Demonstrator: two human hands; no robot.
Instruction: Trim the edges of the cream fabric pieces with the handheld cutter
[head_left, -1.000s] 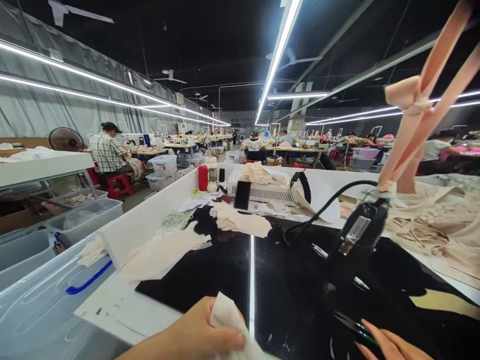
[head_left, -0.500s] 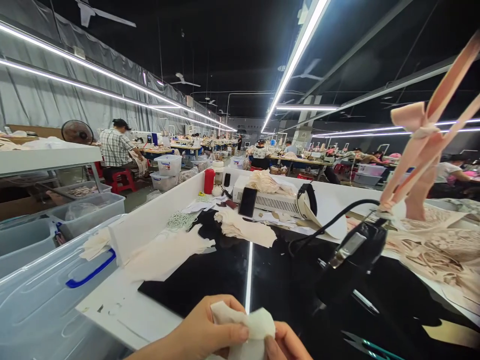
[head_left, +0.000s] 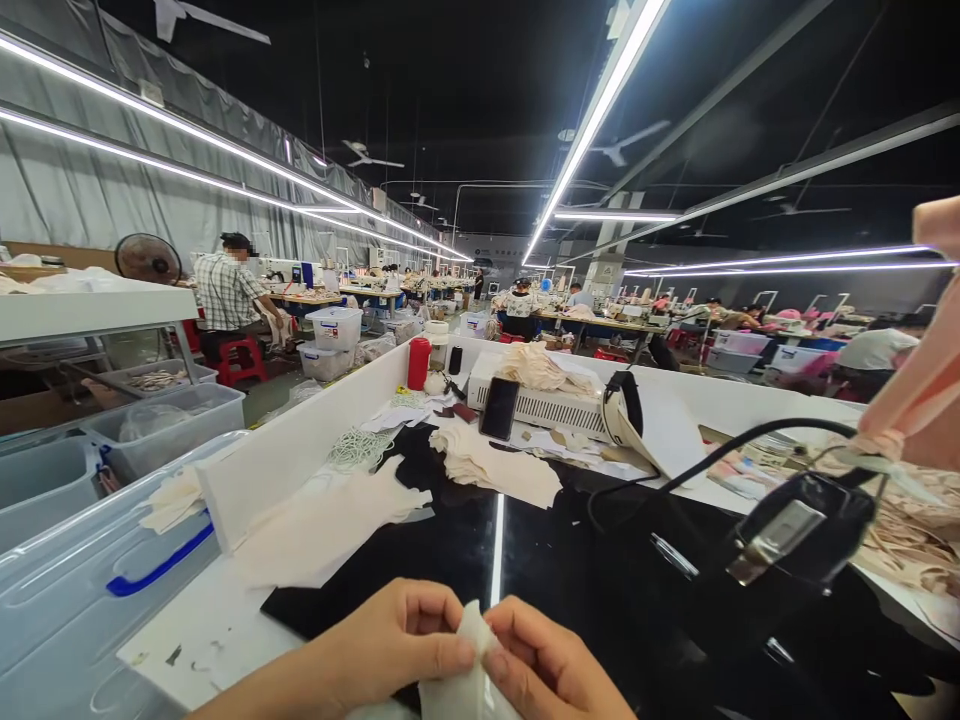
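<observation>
Bottom center of the frame, left hand [head_left: 390,640] and right hand [head_left: 551,665] both pinch a white cloth [head_left: 465,680] over the black mat [head_left: 450,550].

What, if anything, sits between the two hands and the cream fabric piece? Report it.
Nothing visible does. The left hand and right hand both already pinch the cream fabric piece directly, thumbs meeting on its top edge above the black mat.

A small piece of matt, soft white cloth [head_left: 469,670] is pinched between the left hand [head_left: 390,650] and right hand [head_left: 547,670]. Beyond the grip, a glossy black work surface [head_left: 555,580] is seen. Left of the grip, translucent smooth plastic bins [head_left: 67,610] are shown; right of it, a black tool [head_left: 802,520] with a shiny metal plate.
</observation>
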